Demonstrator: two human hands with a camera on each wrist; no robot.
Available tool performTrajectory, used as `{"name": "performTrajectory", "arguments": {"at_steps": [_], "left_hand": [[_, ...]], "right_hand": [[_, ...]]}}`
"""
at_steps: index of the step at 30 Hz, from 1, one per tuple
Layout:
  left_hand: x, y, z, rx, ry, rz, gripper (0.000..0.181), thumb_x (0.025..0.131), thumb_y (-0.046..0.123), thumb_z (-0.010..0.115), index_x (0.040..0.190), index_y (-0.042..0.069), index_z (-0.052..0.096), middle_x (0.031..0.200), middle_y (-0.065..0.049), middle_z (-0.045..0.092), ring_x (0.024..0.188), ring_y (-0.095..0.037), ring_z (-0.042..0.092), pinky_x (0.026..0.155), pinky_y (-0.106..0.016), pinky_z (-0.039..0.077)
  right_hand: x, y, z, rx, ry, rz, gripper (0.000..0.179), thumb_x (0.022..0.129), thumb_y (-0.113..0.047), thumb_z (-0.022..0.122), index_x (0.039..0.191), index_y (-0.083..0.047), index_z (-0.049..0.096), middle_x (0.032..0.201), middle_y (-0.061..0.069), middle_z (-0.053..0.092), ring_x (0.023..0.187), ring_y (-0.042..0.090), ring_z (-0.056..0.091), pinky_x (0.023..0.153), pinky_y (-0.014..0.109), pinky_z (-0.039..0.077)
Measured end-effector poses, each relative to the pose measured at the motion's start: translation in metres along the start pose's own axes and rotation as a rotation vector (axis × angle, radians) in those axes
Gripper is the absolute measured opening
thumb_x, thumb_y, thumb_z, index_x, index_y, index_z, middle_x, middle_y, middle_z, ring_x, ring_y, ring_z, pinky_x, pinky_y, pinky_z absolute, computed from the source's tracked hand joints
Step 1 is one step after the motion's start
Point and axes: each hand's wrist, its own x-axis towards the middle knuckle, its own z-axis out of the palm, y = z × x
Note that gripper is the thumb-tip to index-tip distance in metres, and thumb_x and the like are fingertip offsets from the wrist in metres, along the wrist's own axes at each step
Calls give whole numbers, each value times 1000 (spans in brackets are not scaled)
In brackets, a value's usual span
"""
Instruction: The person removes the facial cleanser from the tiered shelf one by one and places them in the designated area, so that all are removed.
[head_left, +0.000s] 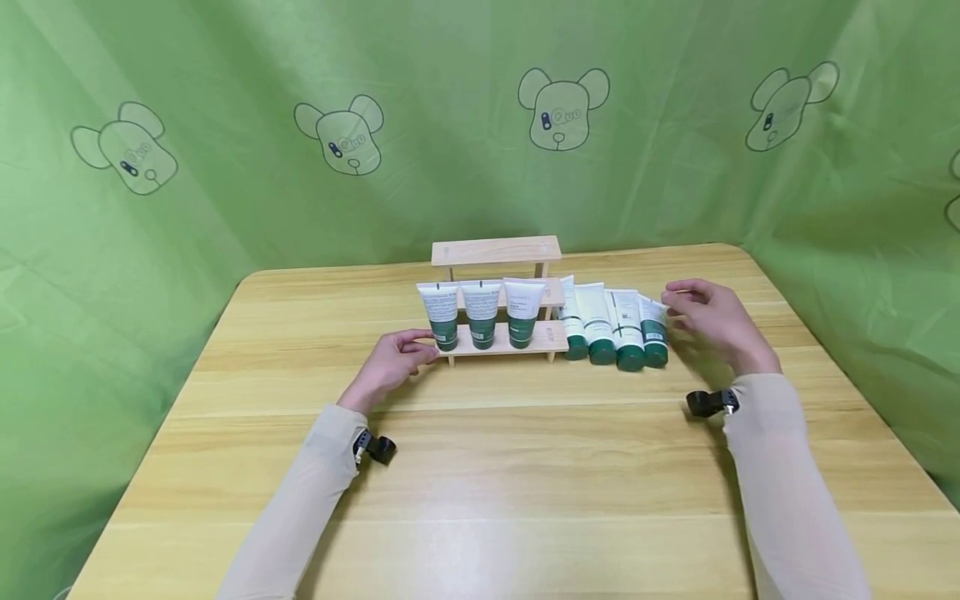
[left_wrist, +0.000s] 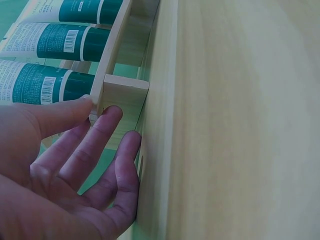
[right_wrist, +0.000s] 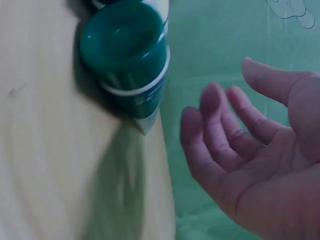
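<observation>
Tubes point(head_left: 481, 313) are white and green; curtain point(head_left: 457, 183) green, animal-printed.

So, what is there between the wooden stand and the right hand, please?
Four tubes, side by side on the table, as the head view shows.

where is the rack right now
In the head view, the rack stands toward the back of the table, left of the loose tubes, with three tubes upright on its lowest step and the left hand at its left end.
</observation>
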Motion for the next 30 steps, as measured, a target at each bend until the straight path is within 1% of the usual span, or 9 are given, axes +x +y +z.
{"name": "performTrajectory", "arguments": {"at_steps": [4,7,11,15,19,23,27,30], "left_hand": [[0,1,0,-5,-2,-5,43,98,13,69,140,8,61,120,-15,73,107,-27,69,77,-29,49],[0,2,0,-11,-3,-6,43,98,13,69,140,8,61,119,-15,73,106,-27,69,76,-29,49],[0,2,0,-12,-3,-8,43,97,13,69,140,9,61,118,-14,73,104,-26,70,75,-28,49],[-1,1,0,-11,-4,-8,43,97,14,69,140,9,61,119,-15,73,104,-26,70,74,-28,49],[-1,2,-1,-10,-5,-5,43,98,14,69,140,9,61,119,-15,73,104,-26,70,75,-28,49],[-1,2,-1,-9,-6,-7,43,98,14,69,140,9,61,119,-15,73,104,-26,70,75,-28,49],[-1,2,-1,-7,-7,-6,43,98,14,69,140,9,61,119,-15,73,104,-25,70,75,-28,49],[-1,2,-1,-11,-7,-4,43,98,14,69,139,9,61,119,-15,73,104,-25,70,75,-28,49]], "right_hand": [[-5,-13,1,15,76,-58,67,101,-49,57,149,-3,45,128,7,57,111,17,60,87,21,56],[-10,-25,2,38,113,-102,64,101,-47,59,147,-3,47,121,-1,58,107,12,59,84,14,54],[-17,-42,2,45,142,-154,61,100,-45,61,143,-4,50,116,-6,61,101,5,60,82,12,52],[-27,-60,5,35,152,-196,57,99,-45,63,141,-7,54,113,-11,63,100,3,61,82,12,51],[-37,-78,12,53,159,-231,50,99,-41,66,138,-11,58,114,-13,65,102,4,61,83,11,49],[-47,-95,21,34,168,-275,47,99,-39,67,137,-12,60,116,-11,66,106,3,61,86,10,48],[-54,-108,33,5,183,-356,43,99,-35,69,134,-12,62,117,-5,69,105,5,63,87,11,47],[-57,-116,43,5,168,-427,39,98,-29,71,132,-12,63,118,1,69,104,7,64,87,13,49]]}}
